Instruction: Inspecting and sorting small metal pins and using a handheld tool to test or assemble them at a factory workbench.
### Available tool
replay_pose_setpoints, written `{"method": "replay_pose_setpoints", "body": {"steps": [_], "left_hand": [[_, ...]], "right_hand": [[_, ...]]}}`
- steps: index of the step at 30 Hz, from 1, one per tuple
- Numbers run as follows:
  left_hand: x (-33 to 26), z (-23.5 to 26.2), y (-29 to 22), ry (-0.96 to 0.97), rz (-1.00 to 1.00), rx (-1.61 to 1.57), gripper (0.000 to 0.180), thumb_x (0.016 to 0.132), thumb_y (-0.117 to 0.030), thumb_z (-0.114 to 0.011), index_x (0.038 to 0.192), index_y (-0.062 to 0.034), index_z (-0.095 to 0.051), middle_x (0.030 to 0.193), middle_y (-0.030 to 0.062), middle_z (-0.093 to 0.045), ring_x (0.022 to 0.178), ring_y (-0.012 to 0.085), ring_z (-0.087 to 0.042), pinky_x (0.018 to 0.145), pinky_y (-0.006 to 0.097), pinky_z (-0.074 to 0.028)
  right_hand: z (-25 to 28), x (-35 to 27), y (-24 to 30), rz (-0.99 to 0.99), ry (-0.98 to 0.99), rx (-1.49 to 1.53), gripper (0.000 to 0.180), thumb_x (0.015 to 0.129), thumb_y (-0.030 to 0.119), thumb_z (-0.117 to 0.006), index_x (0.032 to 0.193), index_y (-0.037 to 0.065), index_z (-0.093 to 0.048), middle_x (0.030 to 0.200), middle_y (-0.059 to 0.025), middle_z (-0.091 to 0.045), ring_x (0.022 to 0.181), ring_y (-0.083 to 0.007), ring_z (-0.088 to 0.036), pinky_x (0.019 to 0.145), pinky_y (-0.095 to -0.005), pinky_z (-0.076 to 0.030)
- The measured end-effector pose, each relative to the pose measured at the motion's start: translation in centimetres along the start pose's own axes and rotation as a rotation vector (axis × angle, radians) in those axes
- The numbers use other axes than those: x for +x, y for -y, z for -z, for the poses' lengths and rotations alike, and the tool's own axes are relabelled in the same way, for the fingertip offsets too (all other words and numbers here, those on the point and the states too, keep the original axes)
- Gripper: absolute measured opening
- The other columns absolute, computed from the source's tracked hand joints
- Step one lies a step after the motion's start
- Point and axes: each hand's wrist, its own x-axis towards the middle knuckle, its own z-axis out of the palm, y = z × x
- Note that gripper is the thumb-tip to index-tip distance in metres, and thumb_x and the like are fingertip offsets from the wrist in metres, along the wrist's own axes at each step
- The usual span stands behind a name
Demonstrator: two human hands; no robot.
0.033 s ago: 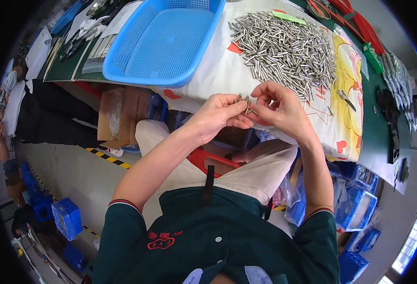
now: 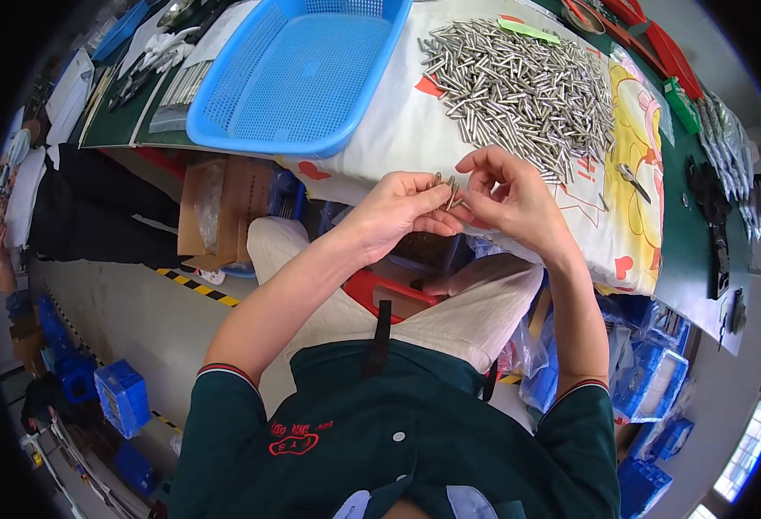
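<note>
1. nothing shifted since the earlier frame: same pose, same spot, hands together at the near edge of the table.
2. left hand (image 2: 398, 212) curled nearly closed, thumb and fingers pinched on a small bunch of metal pins (image 2: 446, 184), tips poking up above the knuckles.
3. right hand (image 2: 510, 195) half closed, fingertips meeting the same bunch from the other side, touching the pins; how many it grips itself, cannot tell.
4. pins held in the air just in front of the table edge, above the lap, near the big loose pile of pins (image 2: 519, 82) spread on the patterned cloth (image 2: 631, 233).
5. empty blue basket (image 2: 298, 78) to the left of the pile, resting partly on the cloth, well apart from the hands.
6. small tool (image 2: 633, 182) lying on the cloth to the right of the hands, untouched.
7. judged step: sorting or lining up a handful taken from the pile, mid-way, with most of the pile not yet handled.
8. next move likely calls for a steady pinch in the left hand while the right picks or squares single pins, since thin smooth pins slip easily and could drop into the lap.
</note>
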Motion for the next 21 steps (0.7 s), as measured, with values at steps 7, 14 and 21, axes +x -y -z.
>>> {"method": "replay_pose_setpoints", "body": {"steps": [7,14,21], "left_hand": [[-0.5,0.3,0.0,0.015,0.053,-0.021,0.025,0.094,-0.018,-0.043,0.102,0.0044,-0.053,0.095,0.0145,-0.062,0.079,0.0152,-0.063,0.075,0.025,-0.052],[-0.6,0.3,-0.1,0.104,0.118,-0.067,0.031,0.095,-0.021,-0.041,0.108,0.0059,-0.050,0.099,0.0182,-0.061,0.086,0.0187,-0.062,0.082,0.029,-0.051],[-0.8,0.4,0.0,0.156,0.144,-0.113,0.034,0.094,-0.020,-0.039,0.110,0.0084,-0.048,0.102,0.0219,-0.059,0.088,0.0223,-0.063,0.084,0.032,-0.050]], "right_hand": [[-0.6,-0.5,-0.4,-0.030,0.028,-0.106,0.017,0.075,0.009,-0.060,0.088,-0.001,-0.065,0.069,-0.0046,-0.060,0.057,-0.0083,-0.051,0.053,-0.0232,-0.041],[-0.6,-1.1,-1.3,-0.014,0.040,-0.098,0.017,0.078,0.010,-0.060,0.092,0.001,-0.065,0.072,-0.0019,-0.061,0.060,-0.0064,-0.051,0.054,-0.0214,-0.039],[-0.6,-1.7,-1.5,-0.068,0.066,-0.076,0.016,0.079,0.010,-0.060,0.092,0.002,-0.064,0.072,-0.0008,-0.060,0.061,-0.0055,-0.050,0.054,-0.0212,-0.039]]}}
